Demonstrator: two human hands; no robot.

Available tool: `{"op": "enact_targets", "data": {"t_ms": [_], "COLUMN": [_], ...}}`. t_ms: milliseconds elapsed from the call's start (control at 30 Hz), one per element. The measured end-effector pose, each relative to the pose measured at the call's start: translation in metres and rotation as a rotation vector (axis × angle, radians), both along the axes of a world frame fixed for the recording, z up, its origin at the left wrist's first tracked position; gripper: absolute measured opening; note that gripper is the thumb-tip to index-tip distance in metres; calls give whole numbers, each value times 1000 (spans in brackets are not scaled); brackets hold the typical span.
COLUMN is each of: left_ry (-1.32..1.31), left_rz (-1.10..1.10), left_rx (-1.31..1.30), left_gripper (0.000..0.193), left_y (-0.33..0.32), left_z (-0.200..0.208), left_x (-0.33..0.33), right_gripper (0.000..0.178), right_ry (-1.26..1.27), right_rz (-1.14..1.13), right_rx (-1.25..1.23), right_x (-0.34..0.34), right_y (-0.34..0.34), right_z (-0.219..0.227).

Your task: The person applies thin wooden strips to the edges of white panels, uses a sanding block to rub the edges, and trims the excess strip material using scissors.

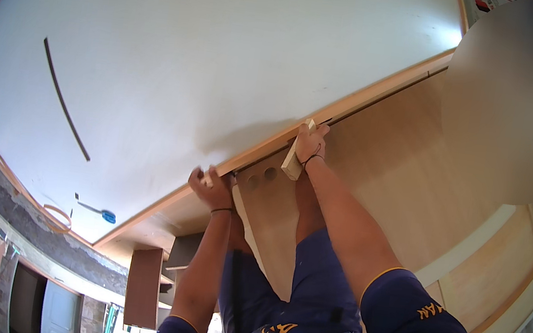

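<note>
Both hands raised overhead against the wood-trimmed ceiling edge (357, 101). Right hand (311, 147) wrapped around a small wooden block (295, 157), pressed to the plywood cabinet panel (271, 228) just below the trim. Left hand (212, 189) curled shut near the panel's top corner, pinching something small and pale, unidentifiable.

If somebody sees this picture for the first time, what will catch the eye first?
First comes the big white ceiling, which fills the upper left. Near the middle, two raised arms reach its wooden edge strip: the right hand presses a small wooden block against it, and the left hand grips something pale beside a light brown panel with two round holes.
</note>
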State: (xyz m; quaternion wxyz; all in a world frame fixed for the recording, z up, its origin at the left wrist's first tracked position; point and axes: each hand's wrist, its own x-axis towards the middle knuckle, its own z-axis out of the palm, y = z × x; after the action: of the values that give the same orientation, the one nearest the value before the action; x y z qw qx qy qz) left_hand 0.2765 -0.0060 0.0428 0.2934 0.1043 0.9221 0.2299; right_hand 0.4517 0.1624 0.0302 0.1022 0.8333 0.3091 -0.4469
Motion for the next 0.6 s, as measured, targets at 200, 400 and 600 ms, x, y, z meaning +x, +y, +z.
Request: {"op": "enact_targets", "data": {"t_ms": [200,400,600], "left_ry": [-625,-712,-865], "left_rz": [1388,1447,1437], "left_rx": [99,218,180], "left_gripper": [58,51,27], "left_y": [-107,-115,-134], "left_z": [-34,-61,-72], "left_x": [-52,-81,-87], "right_gripper": [52,61,40], "right_ry": [13,205,615], "right_rz": [-126,42,-104], "right_rx": [97,-214,-332], "right_x": [-70,-159,-161], "right_y": [-75,-197,-240], "right_z": [-6,-24,-26]}}
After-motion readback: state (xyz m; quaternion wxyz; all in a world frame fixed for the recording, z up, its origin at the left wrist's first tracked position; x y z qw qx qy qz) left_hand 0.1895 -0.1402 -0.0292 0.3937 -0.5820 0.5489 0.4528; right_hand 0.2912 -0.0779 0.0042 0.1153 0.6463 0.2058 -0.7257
